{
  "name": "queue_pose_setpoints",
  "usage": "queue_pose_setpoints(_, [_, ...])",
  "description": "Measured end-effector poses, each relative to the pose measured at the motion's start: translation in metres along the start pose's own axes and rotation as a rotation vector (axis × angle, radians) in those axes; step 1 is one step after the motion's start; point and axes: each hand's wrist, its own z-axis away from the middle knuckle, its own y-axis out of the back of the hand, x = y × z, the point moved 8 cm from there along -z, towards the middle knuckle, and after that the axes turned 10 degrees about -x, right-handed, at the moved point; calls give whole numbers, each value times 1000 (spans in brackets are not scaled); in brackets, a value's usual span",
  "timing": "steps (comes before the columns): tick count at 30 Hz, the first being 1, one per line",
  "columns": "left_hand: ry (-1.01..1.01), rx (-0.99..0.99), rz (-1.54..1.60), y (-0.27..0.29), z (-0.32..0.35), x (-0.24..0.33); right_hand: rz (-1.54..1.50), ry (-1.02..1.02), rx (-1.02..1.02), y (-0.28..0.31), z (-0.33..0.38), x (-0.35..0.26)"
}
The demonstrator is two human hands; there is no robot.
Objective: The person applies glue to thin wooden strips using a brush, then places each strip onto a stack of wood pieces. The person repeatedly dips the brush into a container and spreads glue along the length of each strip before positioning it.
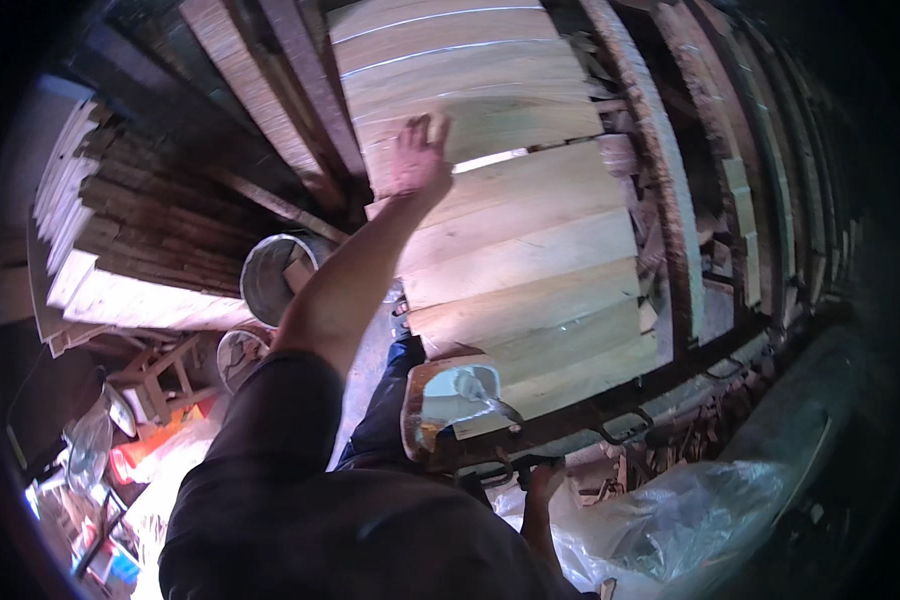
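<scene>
My left hand [420,160] reaches out over the row of pale wooden boards [520,250], fingers apart, at or just above the far boards. Just beyond its wrist, a bright gap runs between two of the boards. Low at the boards' near edge is my right hand [543,481], its fingers closed around something small and dark that I cannot make out. An open container [417,400] with white stuff and a brush-like tool [485,395] in it stands at the near left corner of the boards.
A dark metal bar [560,432] with loops runs along the near edge. Long beams [660,180] stand to the right. Left are a metal bucket [260,280] and stacked planks [160,235]. Clear plastic sheeting [670,520] lies at the lower right.
</scene>
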Motion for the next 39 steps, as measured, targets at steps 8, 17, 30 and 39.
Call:
queue_pose_setpoints(8, [-177, -247, 52, 6, 57, 22, -110, 68, 78, -14, -18, 60])
queue_pose_setpoints(17, [122, -523, -45, -3, 43, 18, -5, 81, 64, -8, -10, 28])
queue_pose_setpoints(30, [-367, -222, -38, 27, 126, 68, 148, 68, 222, 20, 14, -3])
queue_pose_setpoints(39, [-187, -317, 81, 10, 220, 42, 46, 415, 64, 13, 13, -122])
